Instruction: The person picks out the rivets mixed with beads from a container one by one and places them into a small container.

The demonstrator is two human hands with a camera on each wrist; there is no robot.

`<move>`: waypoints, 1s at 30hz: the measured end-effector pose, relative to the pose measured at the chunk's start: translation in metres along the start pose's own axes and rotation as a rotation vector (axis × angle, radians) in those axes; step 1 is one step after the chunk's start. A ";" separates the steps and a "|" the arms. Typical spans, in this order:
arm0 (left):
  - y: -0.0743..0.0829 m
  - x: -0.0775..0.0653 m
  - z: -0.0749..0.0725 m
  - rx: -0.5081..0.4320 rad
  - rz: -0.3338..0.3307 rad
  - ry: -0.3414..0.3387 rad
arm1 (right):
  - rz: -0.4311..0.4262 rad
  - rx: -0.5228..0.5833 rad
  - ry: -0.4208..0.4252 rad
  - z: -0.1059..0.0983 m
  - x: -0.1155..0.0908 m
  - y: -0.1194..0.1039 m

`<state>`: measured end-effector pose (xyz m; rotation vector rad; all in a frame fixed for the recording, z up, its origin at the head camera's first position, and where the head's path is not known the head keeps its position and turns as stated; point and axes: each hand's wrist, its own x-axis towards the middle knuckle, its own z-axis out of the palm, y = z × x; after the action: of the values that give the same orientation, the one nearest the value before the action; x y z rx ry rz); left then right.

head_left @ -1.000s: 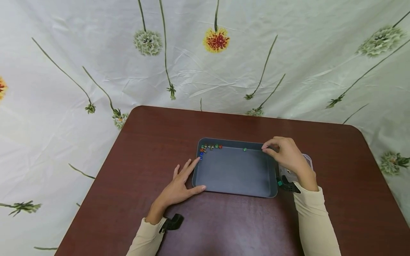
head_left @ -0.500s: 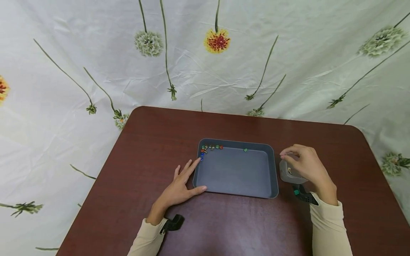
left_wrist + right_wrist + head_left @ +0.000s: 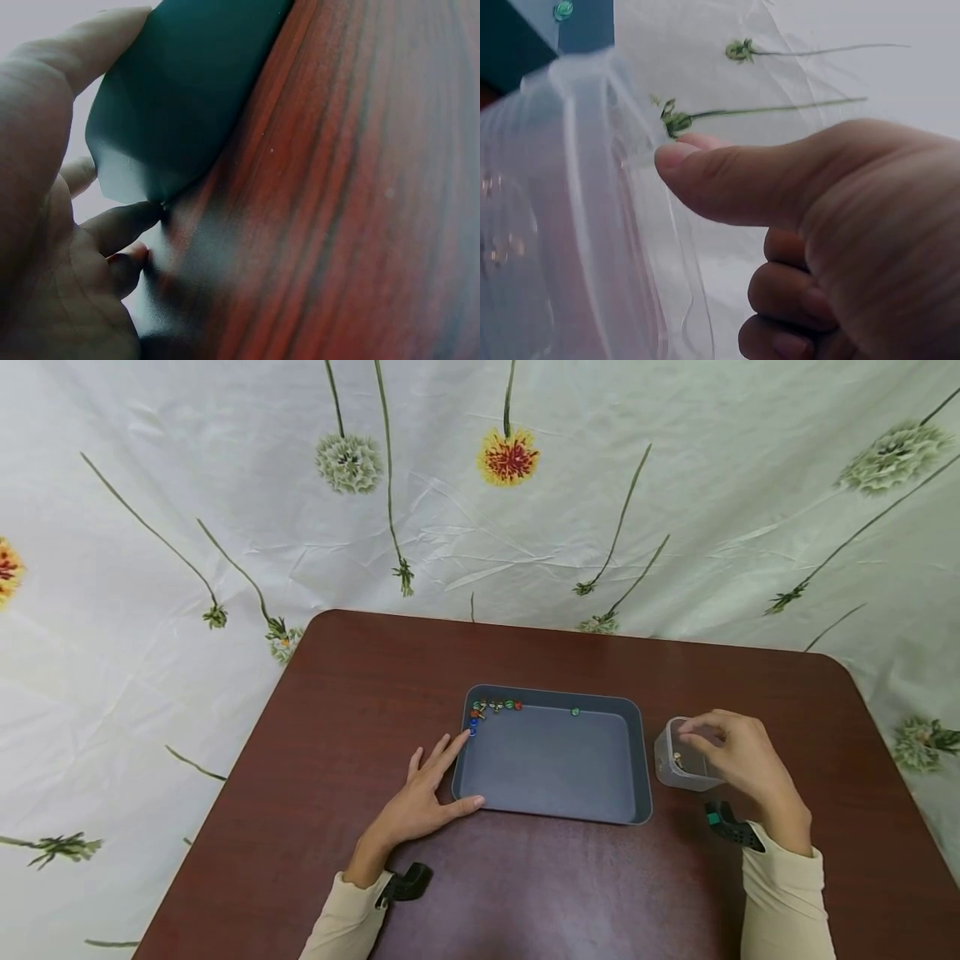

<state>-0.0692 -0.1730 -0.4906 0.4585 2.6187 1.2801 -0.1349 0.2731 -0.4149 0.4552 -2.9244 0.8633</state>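
My left hand (image 3: pixel 416 806) rests with fingers spread at the left end of a grey tray (image 3: pixel 551 777), thumb on its near rim and index fingertip on the left rim. In the left wrist view the thumb and fingers lie along the dark tray wall (image 3: pixel 180 97). Small shiny blue beads (image 3: pixel 473 724) sit just beside that index fingertip. My right hand (image 3: pixel 738 752) hovers over a clear plastic box (image 3: pixel 686 782), thumb and index finger a little apart, the other fingers curled. Nothing shows between them. Several small gold pieces (image 3: pixel 678 761) lie inside the box.
More green, red and gold beads line the tray's far left corner, among them a red bead (image 3: pixel 517 705). A lone green bead (image 3: pixel 575 712) lies farther right along the far wall. The brown table (image 3: pixel 375 693) ends at a flower-print cloth (image 3: pixel 450 527).
My right hand has moved from the tray's far right corner, rightward and toward me, to above the clear box. The left hand and the beads have stayed in place.
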 end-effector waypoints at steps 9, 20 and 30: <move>0.000 0.000 0.000 0.005 -0.010 -0.001 | 0.026 -0.036 0.009 -0.003 -0.004 0.010; 0.001 0.000 0.000 0.002 -0.006 -0.002 | 0.042 -0.045 -0.002 -0.004 -0.005 0.011; 0.001 0.000 0.001 0.000 -0.007 -0.001 | 0.043 -0.037 -0.013 -0.003 -0.004 0.010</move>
<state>-0.0686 -0.1725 -0.4905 0.4495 2.6170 1.2767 -0.1337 0.2839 -0.4177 0.3983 -2.9666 0.8120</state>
